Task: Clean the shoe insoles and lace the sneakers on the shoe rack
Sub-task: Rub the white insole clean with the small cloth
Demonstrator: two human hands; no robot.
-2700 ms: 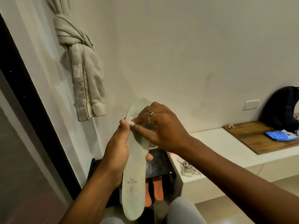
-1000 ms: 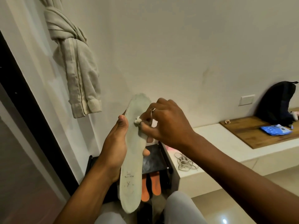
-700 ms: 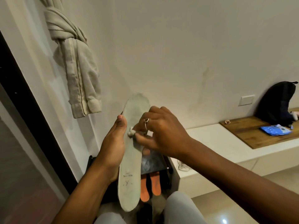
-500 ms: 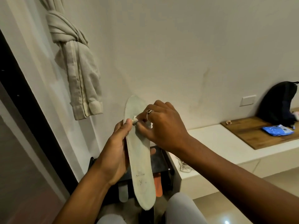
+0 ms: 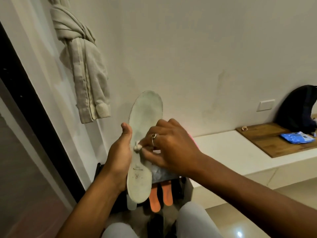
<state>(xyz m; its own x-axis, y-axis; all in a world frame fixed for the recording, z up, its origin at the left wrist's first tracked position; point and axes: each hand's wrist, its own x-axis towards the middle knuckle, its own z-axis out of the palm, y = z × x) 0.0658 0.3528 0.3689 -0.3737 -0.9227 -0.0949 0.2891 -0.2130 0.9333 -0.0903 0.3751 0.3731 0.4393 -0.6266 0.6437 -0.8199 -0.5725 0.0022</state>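
Observation:
A pale grey-green insole [image 5: 145, 114] stands upright in front of me, toe end up. My left hand [image 5: 120, 157] grips it along its left edge at mid-length. My right hand [image 5: 169, 146] pinches a small white wad [image 5: 137, 148] and presses it against the insole's middle. Below, two orange insoles [image 5: 160, 196] and another pale insole [image 5: 131, 204] lean on the black shoe rack [image 5: 164, 174]. The sneakers and laces are hidden behind my arms.
A knotted beige curtain [image 5: 82, 62] hangs at the upper left beside a dark glass door [image 5: 25, 152]. To the right runs a white ledge [image 5: 228, 150] with a wooden board [image 5: 267, 140], a blue packet [image 5: 297, 137] and a dark bag [image 5: 296, 109]. My knees [image 5: 193, 220] are at the bottom.
My right hand has rubbed the wad down from the insole's upper part to its middle. The insole has turned more upright, with its face toward me.

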